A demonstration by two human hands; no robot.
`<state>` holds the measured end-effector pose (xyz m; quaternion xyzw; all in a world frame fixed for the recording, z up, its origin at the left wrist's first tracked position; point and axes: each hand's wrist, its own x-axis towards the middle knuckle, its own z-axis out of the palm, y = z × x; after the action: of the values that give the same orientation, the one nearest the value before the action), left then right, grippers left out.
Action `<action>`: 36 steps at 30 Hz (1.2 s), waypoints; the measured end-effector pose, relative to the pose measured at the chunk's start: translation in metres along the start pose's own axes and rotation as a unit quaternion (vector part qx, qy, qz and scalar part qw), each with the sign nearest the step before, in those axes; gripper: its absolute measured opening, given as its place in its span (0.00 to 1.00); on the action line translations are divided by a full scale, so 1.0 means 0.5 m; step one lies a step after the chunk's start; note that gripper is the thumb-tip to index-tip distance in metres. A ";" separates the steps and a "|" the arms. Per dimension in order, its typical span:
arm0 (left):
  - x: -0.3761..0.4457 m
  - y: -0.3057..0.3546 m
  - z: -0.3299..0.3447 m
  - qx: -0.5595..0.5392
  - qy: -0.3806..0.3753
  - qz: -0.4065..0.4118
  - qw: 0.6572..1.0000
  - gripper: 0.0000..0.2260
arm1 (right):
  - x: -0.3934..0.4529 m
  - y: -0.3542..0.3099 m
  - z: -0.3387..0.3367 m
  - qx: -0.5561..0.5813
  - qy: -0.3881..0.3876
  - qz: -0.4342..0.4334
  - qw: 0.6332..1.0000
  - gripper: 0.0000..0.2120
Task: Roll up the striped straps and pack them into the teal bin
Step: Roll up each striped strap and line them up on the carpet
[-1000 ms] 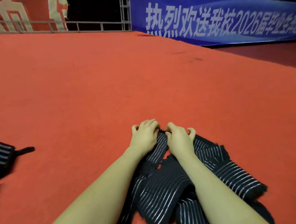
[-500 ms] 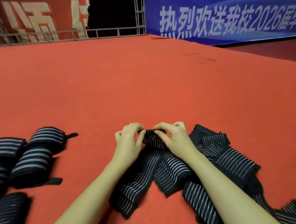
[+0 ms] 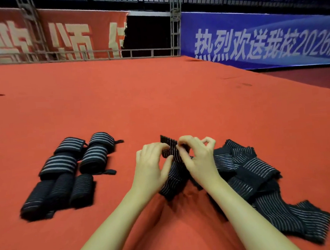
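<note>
1. My left hand [image 3: 150, 165] and right hand [image 3: 198, 158] both pinch the end of a striped strap [image 3: 170, 147].
2. The strap trails onto the loose strap pile [image 3: 257, 179], right of the rolled straps [image 3: 69, 170] on the red carpet [image 3: 159, 105].

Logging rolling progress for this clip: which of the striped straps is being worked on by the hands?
The strap end raised between the left hand and right hand; both pinch it. The rolled straps and loose pile lie untouched.
</note>
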<state>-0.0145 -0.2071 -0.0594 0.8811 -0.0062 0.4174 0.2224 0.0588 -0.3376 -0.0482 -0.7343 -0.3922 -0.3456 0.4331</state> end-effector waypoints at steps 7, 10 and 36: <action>-0.019 0.035 -0.069 -0.008 -0.025 0.002 1.000 0.22 | 0.011 -0.088 -0.033 0.028 -0.046 -0.038 0.998 0.12; -0.005 0.032 -0.088 0.008 0.027 0.026 0.999 0.14 | 0.021 -0.102 -0.039 0.014 -0.050 -0.076 0.996 0.10; -0.030 -0.016 -0.063 0.066 0.032 0.030 0.997 0.17 | -0.038 0.054 -0.065 -0.117 -0.234 0.108 0.959 0.09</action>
<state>-0.0456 -0.1898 -0.0562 0.8795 0.0015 0.4511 0.1513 0.0684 -0.3809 -0.0613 -0.8782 -0.3578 -0.1589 0.2746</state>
